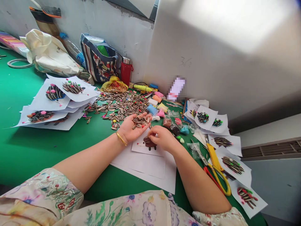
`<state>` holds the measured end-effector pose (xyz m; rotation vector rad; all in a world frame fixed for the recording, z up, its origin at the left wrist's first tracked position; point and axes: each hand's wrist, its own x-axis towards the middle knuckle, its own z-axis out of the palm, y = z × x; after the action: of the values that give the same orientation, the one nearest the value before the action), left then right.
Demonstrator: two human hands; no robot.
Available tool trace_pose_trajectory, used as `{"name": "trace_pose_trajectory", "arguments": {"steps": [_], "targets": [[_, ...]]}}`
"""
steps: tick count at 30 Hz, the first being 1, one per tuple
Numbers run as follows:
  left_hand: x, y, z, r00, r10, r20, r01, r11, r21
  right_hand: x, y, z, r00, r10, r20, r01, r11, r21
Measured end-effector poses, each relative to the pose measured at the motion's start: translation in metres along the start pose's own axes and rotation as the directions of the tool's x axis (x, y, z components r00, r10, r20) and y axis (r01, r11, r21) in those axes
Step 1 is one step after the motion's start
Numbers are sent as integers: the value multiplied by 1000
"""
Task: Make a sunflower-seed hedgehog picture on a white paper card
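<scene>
Floral fabric point(141, 208) fills the bottom edge, worn by the person whose forearms reach over a green table point(70, 147). Between the two hands sits a brown hedgehog figure point(148, 142) with dark feet and a reddish nose tip, on a small white card point(140, 150) that lies on larger white sheets point(170, 175). Over the figure's upper right side is the right hand point(162, 138), its thumb and fingers curled in close to the brown body; I cannot tell whether the fingertips are clamped on anything, since the hand hides them. Just beside it, the left hand point(131, 129) is turned palm up, fingers extended and lightly cupped, with a small pile of striped seeds point(138, 123) resting loose on it. A gold bangle point(121, 139) circles that wrist.

Beyond the left hand spreads a heap of more seeds point(131, 103), dotted with coloured bits. Packets of coloured clay point(152, 109) lie right of the heap. Scissors point(207, 163) rest near the right forearm, with seed-covered hedgehog cards point(249, 174) further right. Another stack of cards point(70, 124) lies at left. Against the wall stand a striped bag point(98, 59) and a red flask point(126, 72).
</scene>
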<state>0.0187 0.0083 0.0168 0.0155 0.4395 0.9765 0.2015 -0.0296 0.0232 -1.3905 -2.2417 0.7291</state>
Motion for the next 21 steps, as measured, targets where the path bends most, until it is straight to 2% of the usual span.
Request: {"name": "trace_pose_trajectory", "arguments": {"steps": [4,11,16,21], "targets": [[0,-1,1,1000,-2,-5,2,1000,-3,0,-4,-2,996,-90,15,91,989,-116],[-1,-1,1,1000,-4,-9,4,1000,12,-12,-10,-10,989,-145,7,145,985,-91],[0,0,0,1000,-3,-1,3,1000,11,-34,-9,4,977,-194,-93,177,971,-162],[1,0,-2,1000,-3,-5,3,1000,10,-46,-4,19,962,-191,-195,146,963,-225]]}}
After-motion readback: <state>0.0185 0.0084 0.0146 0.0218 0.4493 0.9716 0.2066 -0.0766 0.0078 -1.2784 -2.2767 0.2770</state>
